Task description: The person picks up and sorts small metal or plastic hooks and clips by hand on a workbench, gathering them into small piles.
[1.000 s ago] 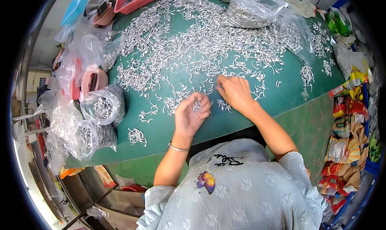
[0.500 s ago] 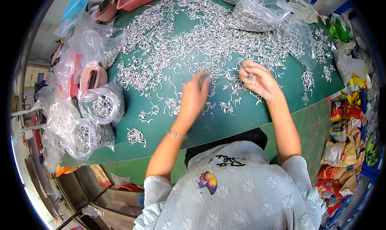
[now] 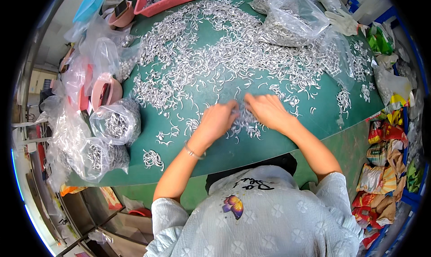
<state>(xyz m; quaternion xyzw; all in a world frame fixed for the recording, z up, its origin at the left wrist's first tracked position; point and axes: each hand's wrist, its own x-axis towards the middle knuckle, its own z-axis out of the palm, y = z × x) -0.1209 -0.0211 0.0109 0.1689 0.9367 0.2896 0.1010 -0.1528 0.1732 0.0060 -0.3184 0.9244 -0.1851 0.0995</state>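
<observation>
Small curved silver metal pieces (image 3: 224, 55) cover much of the green table (image 3: 188, 160). Close to its front edge, my left hand (image 3: 217, 120) and my right hand (image 3: 269, 112) face each other across a small heap of these pieces (image 3: 246, 122), which is smeared by motion. The right hand's fingers stretch inward along the heap's far side, with their tips partly hidden. My left hand's fingers are bent and blurred beside it. Whether the left holds a piece, I cannot make out. A bracelet (image 3: 194, 151) circles my left wrist.
Clear bags of pieces (image 3: 117, 122) line the left side, near pink bowls (image 3: 107, 93). At the back stand a pink tray (image 3: 173, 2) and a big clear bag (image 3: 292, 19). A separate little pile (image 3: 152, 159) lies front left. Colourful sacks (image 3: 379, 176) are stacked at right.
My right hand has come down and left from a raised position with a piece at its fingers. My left hand has lowered slightly. Pieces between them are now pushed together and blurred.
</observation>
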